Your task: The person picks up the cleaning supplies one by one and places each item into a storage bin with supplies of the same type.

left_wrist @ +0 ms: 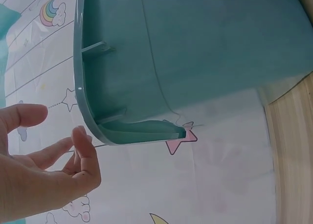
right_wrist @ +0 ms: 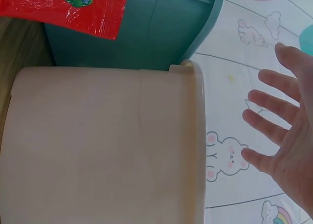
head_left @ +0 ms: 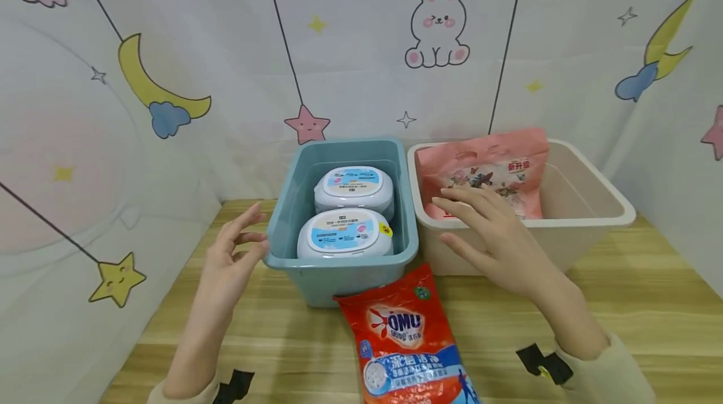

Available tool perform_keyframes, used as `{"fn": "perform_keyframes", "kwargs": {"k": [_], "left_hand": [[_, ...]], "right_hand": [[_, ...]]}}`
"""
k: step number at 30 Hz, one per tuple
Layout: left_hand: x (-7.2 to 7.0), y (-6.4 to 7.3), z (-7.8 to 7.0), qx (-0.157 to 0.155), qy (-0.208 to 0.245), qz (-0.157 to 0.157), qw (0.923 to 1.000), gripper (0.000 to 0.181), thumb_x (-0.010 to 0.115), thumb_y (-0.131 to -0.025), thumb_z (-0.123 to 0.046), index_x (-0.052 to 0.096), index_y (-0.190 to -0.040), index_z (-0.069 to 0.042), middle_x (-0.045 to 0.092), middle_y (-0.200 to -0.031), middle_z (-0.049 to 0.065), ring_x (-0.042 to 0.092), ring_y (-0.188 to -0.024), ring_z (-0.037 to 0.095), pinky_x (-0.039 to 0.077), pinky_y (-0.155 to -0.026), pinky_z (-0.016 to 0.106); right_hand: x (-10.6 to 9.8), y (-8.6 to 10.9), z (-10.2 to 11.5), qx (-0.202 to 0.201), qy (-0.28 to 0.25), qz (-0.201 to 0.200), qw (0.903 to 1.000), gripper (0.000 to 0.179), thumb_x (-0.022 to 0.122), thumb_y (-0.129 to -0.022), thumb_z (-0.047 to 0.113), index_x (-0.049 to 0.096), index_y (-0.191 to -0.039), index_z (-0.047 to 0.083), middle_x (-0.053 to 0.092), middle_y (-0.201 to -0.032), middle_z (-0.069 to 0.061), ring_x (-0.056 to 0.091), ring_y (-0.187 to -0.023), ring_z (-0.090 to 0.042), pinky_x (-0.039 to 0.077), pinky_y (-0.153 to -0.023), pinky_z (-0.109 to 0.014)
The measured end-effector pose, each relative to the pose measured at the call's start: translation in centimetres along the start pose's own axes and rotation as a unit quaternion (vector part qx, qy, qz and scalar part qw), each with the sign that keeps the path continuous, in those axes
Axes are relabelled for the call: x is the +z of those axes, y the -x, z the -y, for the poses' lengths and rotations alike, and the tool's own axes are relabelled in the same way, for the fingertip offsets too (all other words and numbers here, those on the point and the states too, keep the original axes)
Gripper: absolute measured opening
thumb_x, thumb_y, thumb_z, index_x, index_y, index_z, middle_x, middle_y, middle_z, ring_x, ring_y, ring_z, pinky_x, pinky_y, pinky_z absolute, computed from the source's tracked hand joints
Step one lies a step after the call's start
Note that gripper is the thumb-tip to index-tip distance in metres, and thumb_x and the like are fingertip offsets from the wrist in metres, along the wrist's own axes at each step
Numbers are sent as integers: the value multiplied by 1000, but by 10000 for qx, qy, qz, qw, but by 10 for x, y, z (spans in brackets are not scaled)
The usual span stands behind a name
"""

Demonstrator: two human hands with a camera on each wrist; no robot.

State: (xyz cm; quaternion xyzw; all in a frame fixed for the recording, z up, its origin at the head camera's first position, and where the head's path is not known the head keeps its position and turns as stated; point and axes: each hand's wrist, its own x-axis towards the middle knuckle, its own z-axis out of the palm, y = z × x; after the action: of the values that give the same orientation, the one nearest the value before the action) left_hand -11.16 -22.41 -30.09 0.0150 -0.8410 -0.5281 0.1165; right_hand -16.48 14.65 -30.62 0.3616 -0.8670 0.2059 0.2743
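Observation:
My left hand [head_left: 224, 263] is at the left rim of a teal plastic bin [head_left: 316, 281], fingers loosely bent. In the left wrist view, thumb and fingers stand apart just off the rim, holding nothing. Two white oval tubs with blue-printed lids, a rear tub [head_left: 354, 183] and a front tub [head_left: 341, 234], sit in this bin. Over the front edge of a beige bin [head_left: 587, 223], my right hand [head_left: 499, 242] is spread and holds nothing. A pink printed bag [head_left: 486, 153] stands inside the beige bin, partly hidden behind that hand.
A red and blue OMU laundry detergent bag [head_left: 403, 341] lies on the wooden table [head_left: 288, 354], its top against the teal bin's front. The two bins stand side by side. Behind them hangs a white cloth [head_left: 361, 40] with cartoon rabbits, stars and moons.

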Motion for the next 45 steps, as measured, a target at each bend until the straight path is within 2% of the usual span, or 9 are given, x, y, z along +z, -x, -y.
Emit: {"fn": "perform_keyframes", "kwargs": {"k": [6, 10, 14, 18, 22, 32, 37, 42, 45], "left_hand": [[4, 4, -3, 325, -159, -44, 9993, 58, 52, -96, -8, 38, -148, -29, 45, -138, -2, 49, -106, 3, 41, -84, 15], [9, 4, -5, 546, -156, -27, 9984, 58, 53, -95, -5, 40, -147, -26, 47, -136, 0, 49, -106, 5, 42, -83, 16], [13, 3, -8, 594, -34, -14, 9982, 58, 53, -94, -3, 40, -147, -25, 47, -136, 1, 48, -107, 7, 41, -84, 14], [18, 3, -11, 609, 30, 30, 9981, 60, 52, -94, -1, 40, -146, -26, 47, -137, 3, 48, -108, 10, 41, -86, 12], [22, 4, -15, 703, -52, 78, 9975, 60, 53, -94, -1, 40, -146, -27, 47, -137, 4, 48, -109, 12, 40, -87, 12], [30, 8, -20, 994, -215, 73, 9948, 60, 55, -92, 0, 41, -146, -23, 49, -135, 4, 49, -107, 12, 41, -86, 9], [36, 9, -24, 1084, -235, 136, 9937, 58, 55, -93, -1, 42, -146, -21, 48, -136, 6, 49, -108, 13, 42, -86, 10], [43, 8, -26, 1151, -126, 223, 9930, 58, 55, -92, -1, 42, -145, -21, 48, -136, 5, 50, -109, 13, 43, -86, 11], [49, 8, -28, 1257, -106, 271, 9916, 59, 56, -92, -1, 43, -145, -22, 48, -136, 5, 51, -109, 14, 45, -86, 14]], "right_hand": [[-3, 6, -5, -205, -2, -334, 9992, 48, 67, -88, 28, 57, -133, 16, 53, -139, -6, 43, -130, -27, 30, -113, -44], [-7, 10, -7, -181, -23, -475, 9987, 47, 66, -90, 30, 57, -134, 15, 53, -138, -8, 44, -129, -29, 29, -116, -37], [-10, 15, -9, -103, -65, -566, 9983, 49, 67, -89, 28, 56, -135, 15, 54, -137, -8, 44, -129, -28, 26, -117, -29], [-11, 20, -13, -64, -111, -674, 9976, 46, 62, -92, 35, 58, -132, 13, 55, -135, -9, 45, -128, -27, 23, -116, -21], [-12, 24, -16, -40, -202, -789, 9967, 49, 54, -95, 44, 59, -132, 13, 56, -134, -9, 46, -128, -25, 21, -118, -23], [-11, 33, -23, -120, -253, -1159, 9929, 55, 46, -97, 51, 62, -128, 9, 59, -129, -12, 49, -123, -28, 22, -118, -27], [-11, 37, -26, -93, -356, -1269, 9912, 55, 47, -97, 50, 63, -125, 6, 60, -126, -14, 50, -122, -29, 22, -118, -30], [-12, 42, -30, 87, -383, -1239, 9915, 52, 50, -97, 48, 62, -127, 8, 59, -128, -16, 48, -125, -29, 22, -118, -29], [-13, 44, -32, 164, -358, -1217, 9918, 51, 50, -96, 48, 61, -128, 9, 58, -128, -16, 47, -127, -24, 20, -119, -31]]}}
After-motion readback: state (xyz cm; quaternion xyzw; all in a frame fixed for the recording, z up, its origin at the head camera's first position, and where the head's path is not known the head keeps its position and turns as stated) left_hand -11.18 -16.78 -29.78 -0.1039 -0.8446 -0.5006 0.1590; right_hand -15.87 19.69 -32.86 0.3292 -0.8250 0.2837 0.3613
